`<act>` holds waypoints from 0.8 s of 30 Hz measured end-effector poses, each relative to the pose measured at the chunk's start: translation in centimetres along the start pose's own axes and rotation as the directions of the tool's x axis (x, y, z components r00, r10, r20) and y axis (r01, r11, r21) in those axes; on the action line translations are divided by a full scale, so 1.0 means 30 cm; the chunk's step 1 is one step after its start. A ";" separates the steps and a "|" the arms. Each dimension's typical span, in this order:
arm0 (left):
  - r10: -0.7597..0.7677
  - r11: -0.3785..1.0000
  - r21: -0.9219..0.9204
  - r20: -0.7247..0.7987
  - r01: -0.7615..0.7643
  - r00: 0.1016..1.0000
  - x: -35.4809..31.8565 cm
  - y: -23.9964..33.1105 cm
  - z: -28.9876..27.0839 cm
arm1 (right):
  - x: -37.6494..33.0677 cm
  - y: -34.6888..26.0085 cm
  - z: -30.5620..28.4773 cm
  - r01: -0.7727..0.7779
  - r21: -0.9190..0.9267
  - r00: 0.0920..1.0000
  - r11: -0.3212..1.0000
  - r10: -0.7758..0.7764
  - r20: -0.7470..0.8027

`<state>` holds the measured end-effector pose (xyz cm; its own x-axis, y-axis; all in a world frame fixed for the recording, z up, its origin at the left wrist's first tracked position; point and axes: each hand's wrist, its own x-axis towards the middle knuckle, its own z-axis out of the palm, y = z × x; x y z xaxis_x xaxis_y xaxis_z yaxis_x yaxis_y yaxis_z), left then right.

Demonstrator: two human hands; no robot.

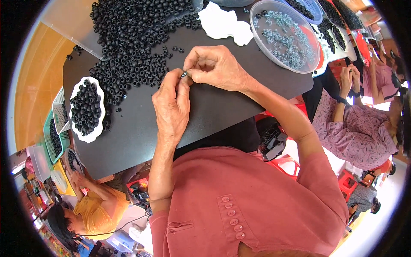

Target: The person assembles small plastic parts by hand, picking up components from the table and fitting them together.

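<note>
Over the dark table (128, 145), my left hand (171, 105) and my right hand (216, 68) meet fingertip to fingertip. Between the fingertips shows a small black piece with a coiled metal spring (184, 74), partly hidden by the fingers. Both hands are closed in a pinch on it. Just beyond my left hand spreads a large heap of small black hollow plastic pieces (128, 64). A round clear tub (316, 51) at the far right holds many loose small springs.
At the left, a white scalloped dish (101, 122) is filled with black pieces. A crumpled white cloth (224, 23) lies near the spring tub. A clear bin (68, 25) spills pieces at the back left. People sit at both sides, one in yellow (102, 205), another in patterned purple (355, 132).
</note>
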<state>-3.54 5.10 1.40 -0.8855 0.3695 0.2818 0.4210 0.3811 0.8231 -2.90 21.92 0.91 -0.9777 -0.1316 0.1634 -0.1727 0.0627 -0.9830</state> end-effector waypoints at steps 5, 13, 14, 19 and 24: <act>-0.045 0.979 -0.193 0.085 0.061 0.995 0.001 -0.007 -0.003 | -0.004 -0.009 -0.004 0.055 -0.066 0.998 0.996 -0.054 0.017; -0.250 0.557 -0.666 0.435 0.496 0.865 0.019 -0.029 -0.031 | -0.005 -0.001 -0.006 0.038 0.044 0.998 0.998 -0.041 0.050; -0.263 0.717 -0.561 0.332 0.414 0.906 0.018 -0.014 -0.030 | -0.004 0.000 -0.008 0.043 0.018 0.998 0.999 -0.044 0.042; -0.156 0.934 -0.315 0.072 0.171 0.985 -0.007 0.001 0.006 | -0.001 0.007 -0.008 0.040 -0.041 0.999 0.998 -0.039 0.031; 0.029 0.990 -0.139 0.031 -0.025 0.999 -0.002 -0.017 0.004 | -0.003 0.007 -0.001 0.059 0.018 0.998 0.998 -0.060 0.014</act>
<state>-3.68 4.99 0.91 -0.8664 0.4063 0.2905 0.4112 0.2500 0.8766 -2.85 21.98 0.70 -0.9639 -0.1492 0.2204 -0.2282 0.0372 -0.9729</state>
